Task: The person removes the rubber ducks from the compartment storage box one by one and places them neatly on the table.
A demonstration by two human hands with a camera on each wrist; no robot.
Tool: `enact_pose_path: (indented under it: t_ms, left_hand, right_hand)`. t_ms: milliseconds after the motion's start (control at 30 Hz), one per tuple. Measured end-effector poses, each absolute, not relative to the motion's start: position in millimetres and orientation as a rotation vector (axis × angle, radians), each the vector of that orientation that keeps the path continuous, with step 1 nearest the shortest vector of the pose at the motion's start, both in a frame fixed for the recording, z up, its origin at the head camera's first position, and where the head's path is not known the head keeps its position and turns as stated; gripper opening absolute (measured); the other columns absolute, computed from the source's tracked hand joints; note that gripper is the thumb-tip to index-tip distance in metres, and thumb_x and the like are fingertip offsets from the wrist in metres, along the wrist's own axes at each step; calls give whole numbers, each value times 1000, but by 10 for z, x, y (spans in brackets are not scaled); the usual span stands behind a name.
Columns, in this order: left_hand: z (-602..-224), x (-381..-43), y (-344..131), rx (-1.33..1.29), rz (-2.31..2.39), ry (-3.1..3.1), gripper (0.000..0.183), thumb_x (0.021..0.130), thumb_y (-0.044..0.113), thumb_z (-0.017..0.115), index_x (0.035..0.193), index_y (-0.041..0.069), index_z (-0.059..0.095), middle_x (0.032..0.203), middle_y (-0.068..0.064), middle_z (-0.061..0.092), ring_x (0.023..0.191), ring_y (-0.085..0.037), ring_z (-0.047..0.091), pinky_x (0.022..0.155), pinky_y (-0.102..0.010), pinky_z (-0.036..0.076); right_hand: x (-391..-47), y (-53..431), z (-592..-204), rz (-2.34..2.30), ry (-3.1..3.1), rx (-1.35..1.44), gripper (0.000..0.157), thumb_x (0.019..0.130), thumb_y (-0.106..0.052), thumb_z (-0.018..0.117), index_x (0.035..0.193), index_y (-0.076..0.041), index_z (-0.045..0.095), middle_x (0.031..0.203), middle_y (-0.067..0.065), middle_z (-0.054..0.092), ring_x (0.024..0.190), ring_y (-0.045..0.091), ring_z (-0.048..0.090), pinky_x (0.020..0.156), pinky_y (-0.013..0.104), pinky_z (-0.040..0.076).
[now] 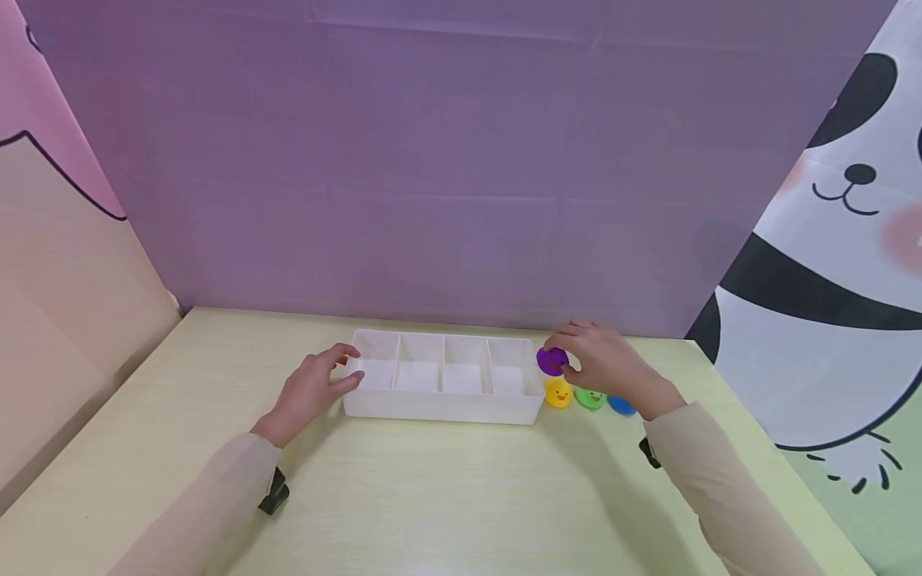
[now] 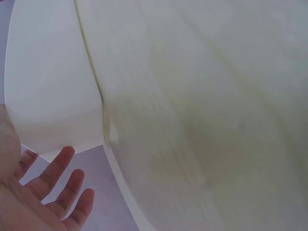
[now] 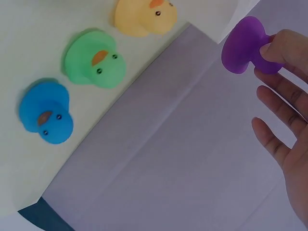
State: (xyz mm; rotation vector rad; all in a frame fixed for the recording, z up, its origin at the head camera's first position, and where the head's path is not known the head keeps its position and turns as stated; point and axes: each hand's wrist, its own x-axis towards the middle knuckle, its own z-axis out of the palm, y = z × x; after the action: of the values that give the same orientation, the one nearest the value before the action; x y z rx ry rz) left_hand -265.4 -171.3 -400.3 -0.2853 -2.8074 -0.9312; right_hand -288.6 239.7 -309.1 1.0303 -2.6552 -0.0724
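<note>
A purple rubber duck (image 3: 243, 45) is pinched between the thumb and fingers of my right hand (image 1: 608, 364), just off the right end of a white divided box (image 1: 442, 406). The duck is raised above the table in the right wrist view. Below that hand, a yellow rubber duck (image 1: 558, 393), a green rubber duck (image 1: 591, 398) and a blue rubber duck (image 3: 45, 110) sit in a row. At the box's left end, my left hand (image 1: 311, 392) has its thumb and fingers spread against the end wall; other fingertips show loosely bent in the left wrist view.
The box has several compartments side by side and stands near the back of a pale wooden table (image 1: 432, 496). Behind the table hangs a purple cloth (image 1: 446, 160). A panda-printed panel (image 1: 850, 264) is on the right, and a pink and beige one on the left.
</note>
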Motion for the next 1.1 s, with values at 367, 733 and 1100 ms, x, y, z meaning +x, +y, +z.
enact_pose_path:
  t_ms: [367,733,1100]
  left_hand:
    - [-3995,-2649,-1708,-285,-940,-2816,39,87,35,58,121,17,52,114,-10,59,102,-31,52,75,-44,45]
    - [-3991,-2641,-1712,-286,-938,-2806,38,87,35,58,120,17,53,115,-11,60,102,-32,51,74,-45,45]
    - [-3983,-2631,-1709,-287,-935,-2798,38,87,34,58,120,17,53,114,-11,60,101,-31,52,74,-44,45]
  right_hand:
    - [-2854,2683,-3141,-108,-2656,970,28,67,-11,74,94,-11,67,91,2,64,87,19,53,76,39,49]
    - [-2837,3030,-3272,-103,-2720,877,30,65,-10,75,94,-10,67,92,4,65,86,21,54,68,37,47]
    - [-2797,3356,-3319,-84,-2780,788,29,65,-7,74,94,-9,66,91,6,65,84,24,55,68,41,47]
